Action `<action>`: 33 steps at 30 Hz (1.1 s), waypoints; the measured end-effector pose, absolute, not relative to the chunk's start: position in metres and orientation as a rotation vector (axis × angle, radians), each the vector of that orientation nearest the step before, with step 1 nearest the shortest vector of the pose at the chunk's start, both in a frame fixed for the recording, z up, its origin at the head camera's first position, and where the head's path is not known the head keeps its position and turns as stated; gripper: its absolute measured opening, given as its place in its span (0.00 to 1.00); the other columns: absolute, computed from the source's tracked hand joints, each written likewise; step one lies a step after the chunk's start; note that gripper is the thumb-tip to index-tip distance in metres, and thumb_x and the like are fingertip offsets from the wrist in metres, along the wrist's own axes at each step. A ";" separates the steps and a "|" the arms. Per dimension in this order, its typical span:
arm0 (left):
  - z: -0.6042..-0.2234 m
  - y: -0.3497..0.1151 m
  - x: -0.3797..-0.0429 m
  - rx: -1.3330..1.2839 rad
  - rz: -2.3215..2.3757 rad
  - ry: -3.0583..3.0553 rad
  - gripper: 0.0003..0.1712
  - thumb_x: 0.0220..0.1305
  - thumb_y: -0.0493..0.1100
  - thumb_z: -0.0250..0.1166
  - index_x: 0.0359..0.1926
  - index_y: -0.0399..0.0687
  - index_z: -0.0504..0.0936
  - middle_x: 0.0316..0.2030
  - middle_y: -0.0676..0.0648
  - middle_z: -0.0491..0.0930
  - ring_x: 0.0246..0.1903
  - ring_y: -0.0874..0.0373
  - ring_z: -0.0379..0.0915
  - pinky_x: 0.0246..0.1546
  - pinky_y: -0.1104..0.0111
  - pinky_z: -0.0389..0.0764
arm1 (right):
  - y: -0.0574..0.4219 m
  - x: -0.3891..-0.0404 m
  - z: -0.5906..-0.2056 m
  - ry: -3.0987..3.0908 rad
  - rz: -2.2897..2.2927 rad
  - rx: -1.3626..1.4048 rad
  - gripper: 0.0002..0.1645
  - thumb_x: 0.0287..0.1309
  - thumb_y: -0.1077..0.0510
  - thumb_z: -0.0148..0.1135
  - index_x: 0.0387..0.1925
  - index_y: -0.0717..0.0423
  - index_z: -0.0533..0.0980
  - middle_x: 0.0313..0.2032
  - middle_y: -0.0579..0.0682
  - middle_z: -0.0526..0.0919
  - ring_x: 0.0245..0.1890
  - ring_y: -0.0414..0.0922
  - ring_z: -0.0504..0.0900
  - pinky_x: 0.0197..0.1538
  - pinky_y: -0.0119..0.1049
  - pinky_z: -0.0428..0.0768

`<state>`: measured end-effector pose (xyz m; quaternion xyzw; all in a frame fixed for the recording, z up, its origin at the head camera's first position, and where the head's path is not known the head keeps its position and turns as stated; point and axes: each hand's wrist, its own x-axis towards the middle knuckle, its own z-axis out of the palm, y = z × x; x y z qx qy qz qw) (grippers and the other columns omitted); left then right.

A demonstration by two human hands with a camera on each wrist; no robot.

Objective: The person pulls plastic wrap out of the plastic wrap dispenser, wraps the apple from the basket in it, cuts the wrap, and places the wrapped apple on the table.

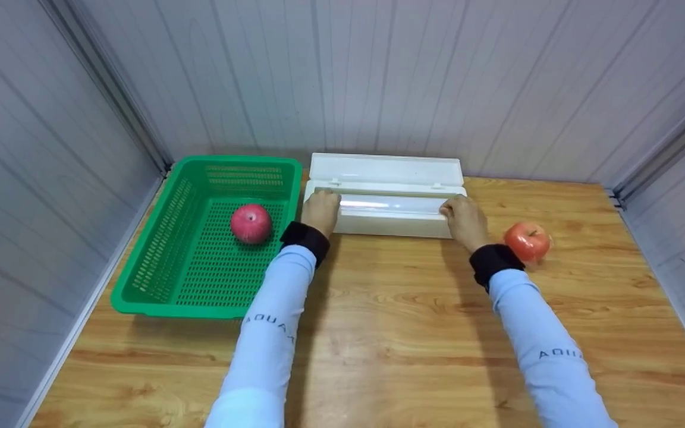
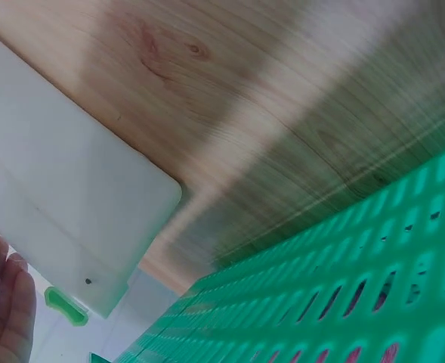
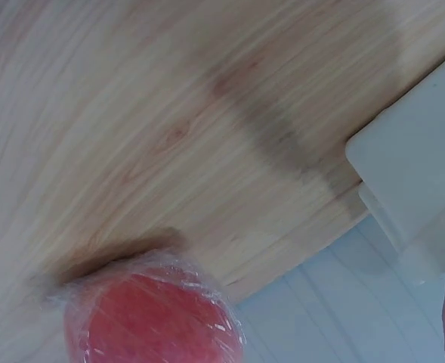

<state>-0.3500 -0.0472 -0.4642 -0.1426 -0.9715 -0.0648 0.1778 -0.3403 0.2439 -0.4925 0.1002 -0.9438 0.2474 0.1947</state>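
Observation:
A white cling film dispenser box (image 1: 393, 224) stands near the back wall with its lid (image 1: 387, 169) tipped back. A shiny roll of cling film (image 1: 390, 204) lies inside. At the box's left end, my left hand (image 1: 320, 212) has its fingers curled and appears to hold the film's edge. My right hand (image 1: 466, 223) pinches the film's edge near the right end. The fingertips are partly hidden. Beyond my right wrist, an apple (image 1: 527, 241) sits wrapped in clear film, with wrinkled film (image 3: 184, 280) showing closely in the right wrist view.
A green plastic basket (image 1: 158, 310) stands on the left, close beside the box and my left forearm. Inside it lies a pink-red apple (image 1: 251, 223). The wooden table (image 1: 390, 333) meets pale panel walls (image 1: 390, 77) at the back and sides.

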 end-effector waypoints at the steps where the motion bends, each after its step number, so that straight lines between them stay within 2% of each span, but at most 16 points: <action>1: -0.464 -0.047 -0.351 -0.405 -0.181 -2.751 0.10 0.58 0.27 0.56 0.32 0.36 0.84 0.30 0.39 0.82 0.32 0.47 0.80 0.30 0.63 0.83 | 0.244 -0.341 -0.492 -2.650 0.693 0.288 0.08 0.54 0.61 0.60 0.30 0.65 0.79 0.32 0.62 0.79 0.38 0.58 0.77 0.42 0.50 0.75; 9: -0.458 -0.050 -0.356 -0.443 -0.227 -2.684 0.08 0.56 0.27 0.56 0.34 0.36 0.81 0.31 0.39 0.79 0.32 0.46 0.79 0.30 0.62 0.82 | 0.247 -0.346 -0.482 -2.665 0.665 0.360 0.09 0.58 0.61 0.57 0.34 0.66 0.76 0.33 0.60 0.78 0.37 0.57 0.78 0.36 0.50 0.77; 16: -0.459 -0.052 -0.359 -0.462 -0.215 -2.715 0.11 0.56 0.29 0.59 0.41 0.37 0.79 0.37 0.39 0.78 0.36 0.47 0.77 0.35 0.64 0.81 | 0.252 -0.347 -0.473 -2.823 0.642 0.426 0.19 0.53 0.65 0.60 0.48 0.67 0.74 0.44 0.64 0.77 0.46 0.60 0.75 0.45 0.53 0.75; 19: -0.458 -0.050 -0.360 -0.469 -0.173 -2.760 0.12 0.57 0.28 0.57 0.42 0.39 0.80 0.39 0.39 0.78 0.37 0.47 0.76 0.37 0.64 0.81 | 0.254 -0.347 -0.473 -2.851 0.609 0.450 0.13 0.54 0.65 0.59 0.41 0.67 0.77 0.39 0.64 0.78 0.42 0.59 0.76 0.44 0.52 0.76; 23: -0.454 -0.049 -0.361 -0.461 -0.123 -2.770 0.13 0.57 0.26 0.56 0.38 0.38 0.83 0.34 0.39 0.80 0.35 0.47 0.78 0.35 0.63 0.82 | 0.255 -0.349 -0.472 -2.773 0.593 0.470 0.05 0.52 0.67 0.61 0.31 0.66 0.80 0.30 0.61 0.78 0.34 0.56 0.77 0.37 0.49 0.76; 28: -0.450 -0.050 -0.366 -0.483 -0.093 -2.717 0.12 0.55 0.25 0.55 0.33 0.37 0.84 0.29 0.39 0.81 0.33 0.47 0.79 0.34 0.61 0.82 | 0.255 -0.352 -0.470 -2.723 0.590 0.428 0.06 0.51 0.66 0.62 0.30 0.66 0.81 0.28 0.61 0.80 0.32 0.57 0.79 0.34 0.49 0.77; 33: -0.447 -0.049 -0.369 -0.510 -0.055 -2.726 0.12 0.54 0.24 0.57 0.32 0.37 0.84 0.29 0.39 0.81 0.33 0.47 0.80 0.33 0.61 0.82 | 0.256 -0.355 -0.465 -2.730 0.579 0.396 0.07 0.52 0.66 0.61 0.31 0.66 0.82 0.30 0.62 0.82 0.33 0.58 0.80 0.35 0.50 0.78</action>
